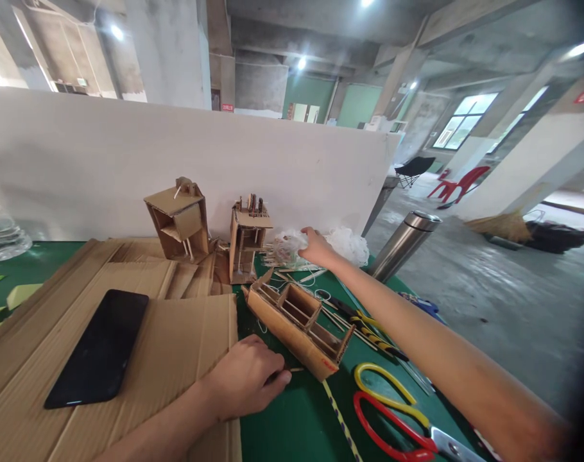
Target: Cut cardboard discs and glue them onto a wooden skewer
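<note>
My left hand rests at the edge of the cardboard with its fingers curled. A short thin wooden stick pokes out past its fingertips. Close beside it a long cardboard model with open compartments lies on the green table. My right hand is stretched far forward, thumb and forefinger apart, over a clear plastic bag and a white bundle. Whether it touches the bag is hard to tell. Thin wooden sticks lie under and around the bag.
Two upright cardboard models stand before the white partition. A black phone lies on cardboard sheets. Red-and-yellow scissors, pliers, a patterned strip and a steel flask are at right.
</note>
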The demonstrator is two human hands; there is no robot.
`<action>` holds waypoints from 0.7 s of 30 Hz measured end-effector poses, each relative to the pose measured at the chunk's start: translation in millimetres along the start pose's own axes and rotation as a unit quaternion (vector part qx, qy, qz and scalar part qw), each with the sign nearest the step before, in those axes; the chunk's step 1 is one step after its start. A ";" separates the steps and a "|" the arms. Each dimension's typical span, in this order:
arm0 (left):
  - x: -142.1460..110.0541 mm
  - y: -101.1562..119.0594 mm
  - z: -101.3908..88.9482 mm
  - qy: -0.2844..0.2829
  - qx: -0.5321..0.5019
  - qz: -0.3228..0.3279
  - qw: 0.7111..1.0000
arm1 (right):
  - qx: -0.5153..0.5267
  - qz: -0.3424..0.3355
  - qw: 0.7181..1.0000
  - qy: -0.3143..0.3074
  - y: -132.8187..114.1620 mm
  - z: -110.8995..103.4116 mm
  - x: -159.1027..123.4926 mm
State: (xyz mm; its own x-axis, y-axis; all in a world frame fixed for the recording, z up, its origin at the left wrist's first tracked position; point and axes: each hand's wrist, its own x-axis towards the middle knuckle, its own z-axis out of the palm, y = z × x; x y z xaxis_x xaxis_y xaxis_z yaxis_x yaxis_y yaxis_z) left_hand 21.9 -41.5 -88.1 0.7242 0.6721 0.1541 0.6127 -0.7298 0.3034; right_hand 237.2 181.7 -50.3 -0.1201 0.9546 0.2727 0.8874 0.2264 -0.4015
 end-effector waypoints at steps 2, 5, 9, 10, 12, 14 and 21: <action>0.6 0.7 -1.3 0.000 -0.003 -0.005 1.000 | 0.010 -0.038 0.999 -0.019 -9.3 -14.9 -25.6; 0.3 1.7 -2.6 0.001 -0.009 -0.016 1.000 | 0.034 -0.100 0.992 -0.069 -26.1 -39.9 -80.2; -2.0 2.7 -1.0 0.029 -0.021 -0.021 0.999 | 0.034 -0.150 0.980 -0.125 -43.4 -52.9 -151.1; -2.6 2.9 -0.4 0.039 -0.025 -0.016 0.999 | 0.023 -0.160 0.978 -0.132 -45.2 -50.5 -162.7; -3.1 3.6 0.1 0.057 -0.031 -0.007 0.998 | 0.006 -0.162 0.979 -0.121 -45.9 -41.0 -176.3; -3.1 4.6 -1.1 0.069 -0.029 -0.006 0.997 | 0.003 -0.143 0.985 -0.097 -43.5 -29.8 -178.9; -15.3 7.7 -15.3 0.114 0.007 -0.067 0.991 | 0.052 -0.113 0.988 -0.096 -32.0 -22.8 -165.1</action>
State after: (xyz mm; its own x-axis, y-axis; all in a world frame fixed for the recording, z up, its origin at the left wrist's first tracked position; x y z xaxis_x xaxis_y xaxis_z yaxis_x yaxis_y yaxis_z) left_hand 10.7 -55.5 -73.7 0.5468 0.7723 0.3233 0.7038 -0.6332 0.3221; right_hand 238.8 12.4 -62.5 -0.4004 0.8945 0.1991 0.7795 0.4467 -0.4392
